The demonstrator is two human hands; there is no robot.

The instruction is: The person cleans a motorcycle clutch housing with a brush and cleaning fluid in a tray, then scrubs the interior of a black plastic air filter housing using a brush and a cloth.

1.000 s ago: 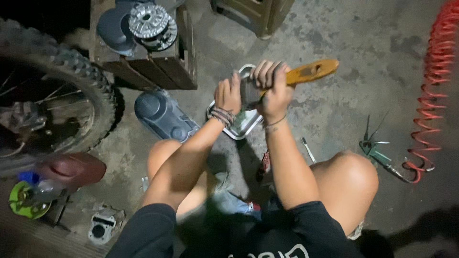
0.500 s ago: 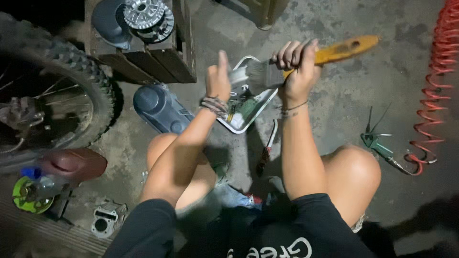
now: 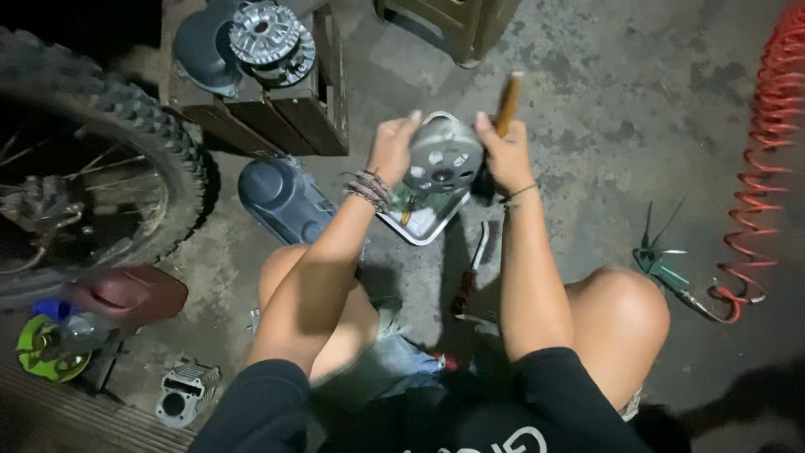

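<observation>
A round grey metal engine part (image 3: 444,157) with holes in its face is held up between both hands above a metal tray (image 3: 422,226) on the floor. My left hand (image 3: 391,151) grips its left edge. My right hand (image 3: 504,155) presses against its right edge and also holds a paintbrush with a yellow-orange wooden handle (image 3: 508,101), which now points away from me. The brush's bristles are hidden behind the hand and the part.
A knobby motorcycle tyre (image 3: 126,151) is at left, next to a wooden crate (image 3: 277,109) carrying a finned pulley (image 3: 264,33). A grey engine cover (image 3: 281,201) lies by the tray. A screwdriver (image 3: 470,277), green air tool (image 3: 667,268), red coiled hose (image 3: 767,151) and cylinder block (image 3: 180,394) lie around.
The brush swung from lying sideways to pointing away. The round part, earlier hidden behind hands and bristles, now faces up between both hands.
</observation>
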